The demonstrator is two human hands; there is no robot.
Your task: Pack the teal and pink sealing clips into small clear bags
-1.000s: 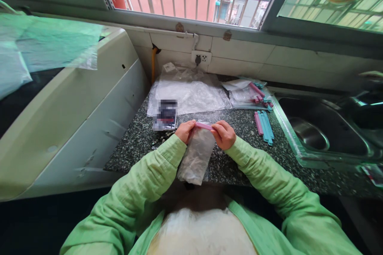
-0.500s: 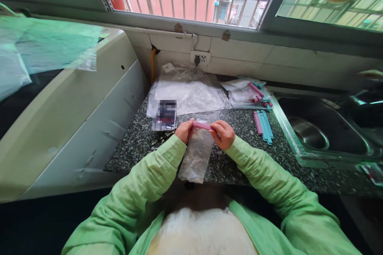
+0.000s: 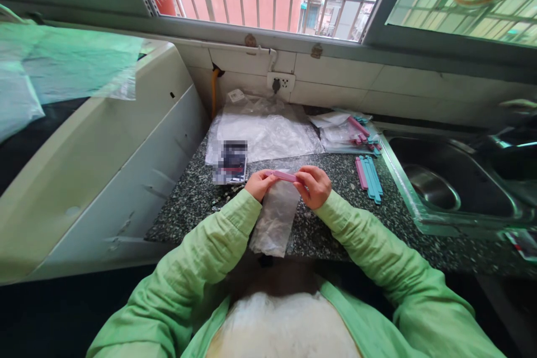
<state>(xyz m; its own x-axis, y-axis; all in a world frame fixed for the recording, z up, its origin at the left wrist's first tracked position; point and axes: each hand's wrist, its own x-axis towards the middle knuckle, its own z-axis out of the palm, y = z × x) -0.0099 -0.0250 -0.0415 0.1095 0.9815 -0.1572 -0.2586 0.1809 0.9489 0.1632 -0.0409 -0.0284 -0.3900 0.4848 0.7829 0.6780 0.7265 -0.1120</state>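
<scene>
Just in front of the steel sink (image 3: 423,210), over the near edge of the speckled granite counter (image 3: 327,229), we hold a pink sealing clip (image 3: 282,175) level between our two hands. Our left hand (image 3: 259,183) pinches the clip's left end with fingers curled close around it, and our right hand (image 3: 314,185) grips the right end the same way, thumb on top and fingers folded under. A small clear plastic bag (image 3: 274,218) hangs from the clip, its mouth caught along the pink bar and its crumpled body drooping toward us past the counter edge. Whether the clip is fully snapped closed on the bag we cannot tell. Beside the sink's left rim lies a row of loose pink and blue clips (image 3: 369,177), well apart from our hands, and farther back from the sink's corner sits a packet of more clips (image 3: 350,133). Left of that packet, flat clear bags (image 3: 262,131) are spread out, with a small printed card (image 3: 230,162) at their near edge.
</scene>
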